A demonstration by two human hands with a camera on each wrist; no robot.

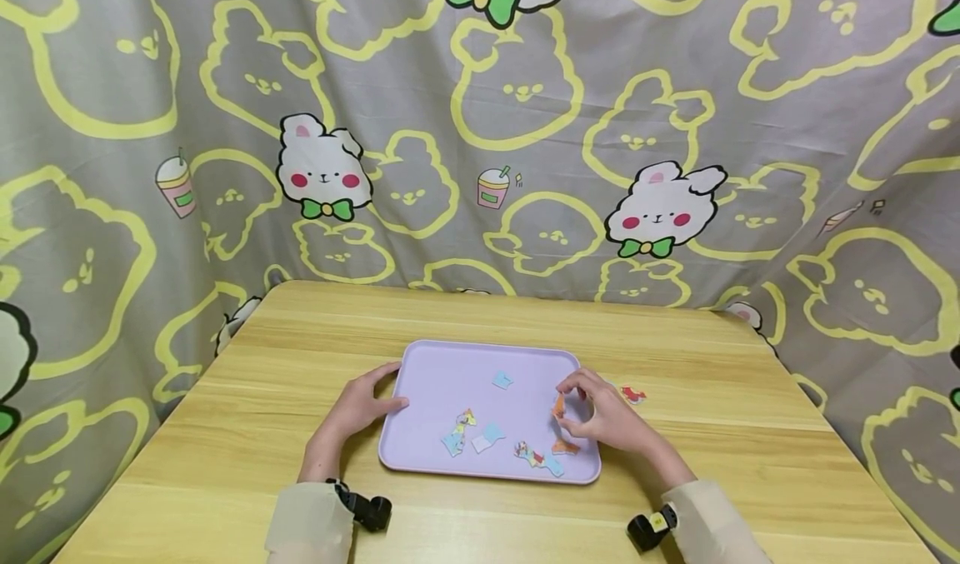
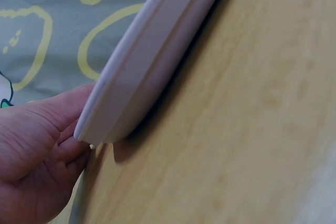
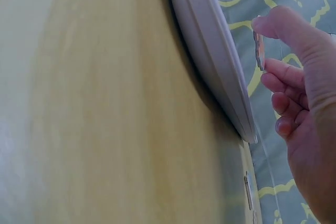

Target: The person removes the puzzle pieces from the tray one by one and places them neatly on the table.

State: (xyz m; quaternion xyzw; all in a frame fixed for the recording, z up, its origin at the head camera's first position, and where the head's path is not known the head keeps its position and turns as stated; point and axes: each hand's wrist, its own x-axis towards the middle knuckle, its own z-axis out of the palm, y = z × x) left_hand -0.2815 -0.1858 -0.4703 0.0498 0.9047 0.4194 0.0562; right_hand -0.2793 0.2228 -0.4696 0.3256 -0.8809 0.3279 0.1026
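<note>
A lilac tray (image 1: 442, 381) lies on the table with several small jigsaw puzzle pieces on it. My left hand (image 1: 360, 401) grips its left edge, thumb over the rim and the other fingers outside, as the left wrist view also shows beside the tray wall (image 2: 142, 61). Between thumb and index finger, my right hand (image 1: 600, 416) pinches an orange puzzle piece (image 3: 259, 51), held on edge above the tray's right side. Below it lies another orange piece (image 1: 565, 447). Colourful pieces (image 1: 537, 457) sit near the front rim, others (image 1: 454, 441) left of them, with pale blue pieces (image 1: 489, 437) between.
One light blue piece (image 1: 503, 379) lies alone toward the tray's back. Outside the tray, a red and white piece (image 1: 633, 394) rests on the wooden table (image 1: 315, 322), beyond my right hand. A patterned grey curtain (image 1: 420, 89) hangs behind the table and along its sides.
</note>
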